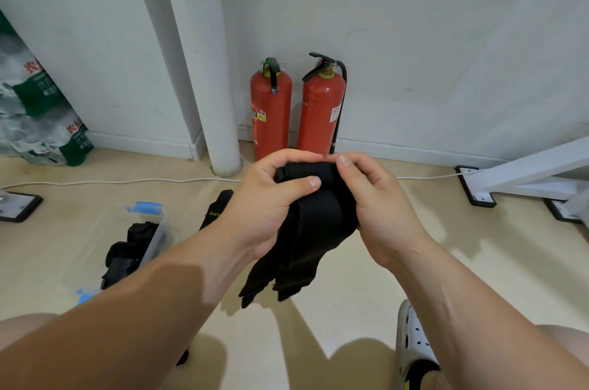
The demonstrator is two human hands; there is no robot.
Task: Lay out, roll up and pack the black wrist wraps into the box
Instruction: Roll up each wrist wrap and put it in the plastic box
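Left hand (264,198) and right hand (377,198) grip the wrap (315,230) above the floor (366,294), thumbs pinning its rolled top, seemingly to hold it tight for the box (155,238).

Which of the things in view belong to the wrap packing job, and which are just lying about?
Job: wrist wrap gripped by left hand and right hand; clear box; rolled wraps inside it; spare wrap on floor.
Lying about: fire extinguishers, white cable, water packs.
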